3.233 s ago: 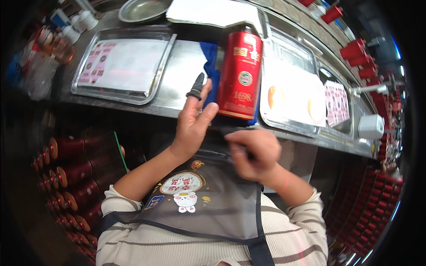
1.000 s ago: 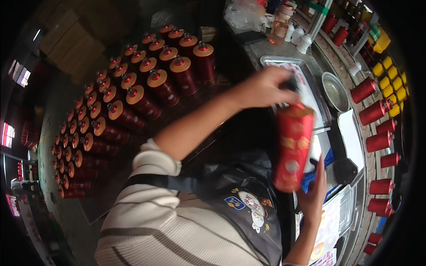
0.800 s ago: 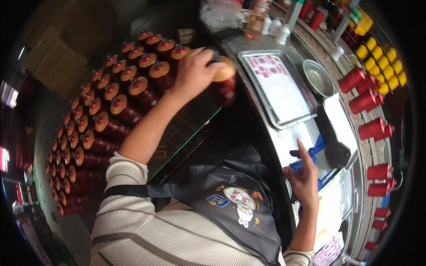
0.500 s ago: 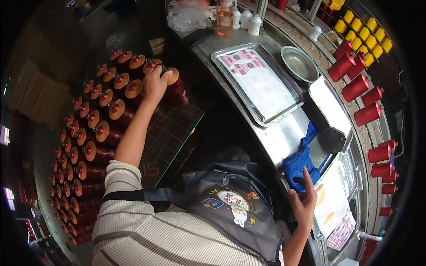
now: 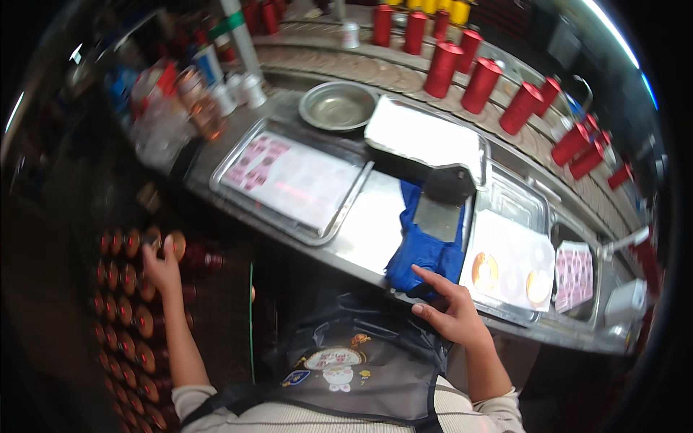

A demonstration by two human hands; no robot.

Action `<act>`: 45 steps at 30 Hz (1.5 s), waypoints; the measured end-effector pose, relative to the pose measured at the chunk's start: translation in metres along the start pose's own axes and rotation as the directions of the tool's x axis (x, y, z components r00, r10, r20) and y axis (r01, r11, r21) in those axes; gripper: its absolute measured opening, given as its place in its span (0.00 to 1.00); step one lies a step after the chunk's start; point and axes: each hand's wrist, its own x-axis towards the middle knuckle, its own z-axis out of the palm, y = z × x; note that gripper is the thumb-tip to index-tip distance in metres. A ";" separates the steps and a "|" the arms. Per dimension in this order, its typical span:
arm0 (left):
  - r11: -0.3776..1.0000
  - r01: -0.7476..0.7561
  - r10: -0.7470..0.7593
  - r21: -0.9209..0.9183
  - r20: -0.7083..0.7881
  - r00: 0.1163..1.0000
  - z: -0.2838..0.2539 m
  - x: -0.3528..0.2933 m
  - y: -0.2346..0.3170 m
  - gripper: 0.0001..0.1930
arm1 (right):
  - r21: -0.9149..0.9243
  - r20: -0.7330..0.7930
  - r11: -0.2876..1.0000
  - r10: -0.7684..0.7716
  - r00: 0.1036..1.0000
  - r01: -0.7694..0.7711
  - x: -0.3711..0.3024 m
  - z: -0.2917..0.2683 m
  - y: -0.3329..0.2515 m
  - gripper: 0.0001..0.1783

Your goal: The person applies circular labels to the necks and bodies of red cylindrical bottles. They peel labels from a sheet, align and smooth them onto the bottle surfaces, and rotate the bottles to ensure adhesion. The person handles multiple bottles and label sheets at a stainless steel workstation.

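Note:
At the left, my left hand (image 5: 164, 268) is beside the end of a row of dark red cylinders, thumb and finger apart and nothing seen between them. Nearest to it is a red cylinder (image 5: 206, 260) with a tan disc on its end. My right hand (image 5: 456, 312) hovers at the counter's front edge with spread fingers, holding nothing. Just beyond its fingertips lies a blue cloth (image 5: 422, 256), under a flat metal plate with a dark block (image 5: 449, 185). Something dark covers some fingertips of both hands; I cannot make out what.
On the metal counter stand a tray (image 5: 339, 220) with white and pink printed paper, a metal bowl (image 5: 309, 108) and a white-topped box (image 5: 426, 133). Two round golden-brown pieces (image 5: 485, 272) lie on white paper at right. Red cylinders (image 5: 442, 70) line the rack behind.
The view has swung right toward the counter. My left hand has come off the tan-topped cylinder's end, and its fingers have parted. My right hand stays spread by the blue cloth.

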 end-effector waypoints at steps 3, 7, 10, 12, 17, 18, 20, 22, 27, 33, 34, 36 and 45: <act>0.900 0.073 -0.084 -0.429 -0.005 0.996 0.020 0.019 0.069 0.18 | 0.349 -0.093 0.937 0.045 0.995 -0.010 0.001 -0.017 0.023 0.28; 0.679 0.014 0.286 -0.734 0.282 0.916 0.081 0.009 0.237 0.20 | 0.208 -0.485 0.970 -0.010 0.875 0.127 0.022 -0.064 0.032 0.30; 0.580 -0.106 0.504 -0.808 0.253 0.826 0.105 -0.011 0.347 0.22 | -0.038 -0.675 0.987 -0.141 0.725 0.156 0.067 -0.126 0.034 0.39; 0.503 0.010 0.545 -0.864 0.327 0.772 0.112 -0.026 0.393 0.24 | -0.348 -0.733 0.934 -0.325 0.598 0.080 0.125 -0.170 0.050 0.47; 0.422 0.007 0.670 -0.907 0.317 0.671 0.119 -0.066 0.428 0.26 | -0.438 -0.789 0.887 -0.300 0.537 -0.148 0.259 -0.282 0.028 0.62; 0.420 0.090 0.659 -0.903 0.371 0.655 0.120 -0.073 0.424 0.25 | -0.446 -0.798 0.872 -0.285 0.531 -0.203 0.284 -0.300 0.027 0.64; 0.480 0.024 0.677 -0.877 0.387 0.626 0.119 -0.076 0.405 0.24 | -0.424 -0.821 0.859 -0.230 0.523 -0.288 0.324 -0.323 0.019 0.66; 0.497 0.143 0.593 -0.856 0.455 0.665 0.117 -0.085 0.380 0.23 | -0.433 -0.848 0.801 -0.206 0.488 -0.413 0.345 -0.337 0.010 0.62; 0.538 0.275 0.426 -0.797 0.539 0.727 0.118 -0.081 0.353 0.21 | -0.373 -0.806 0.835 -0.075 0.588 -0.405 0.369 -0.370 0.033 0.53; 0.428 0.339 0.498 -0.838 0.532 0.685 0.128 -0.060 0.372 0.21 | -0.486 -0.813 0.835 -0.324 0.485 -0.257 0.270 -0.368 0.044 0.52; 0.403 0.363 0.520 -0.840 0.537 0.665 0.125 -0.055 0.380 0.22 | -0.515 -0.793 0.830 -0.367 0.486 -0.214 0.247 -0.360 0.038 0.50; 0.365 0.374 0.587 -0.853 0.523 0.618 0.120 -0.045 0.386 0.24 | -0.538 -0.715 0.843 -0.443 0.541 -0.022 0.202 -0.324 0.014 0.52; 0.123 0.985 0.954 -0.118 0.288 -0.085 0.096 -0.010 0.465 0.61 | 0.347 -0.036 0.896 -0.283 0.958 0.278 0.107 -0.148 -0.078 0.59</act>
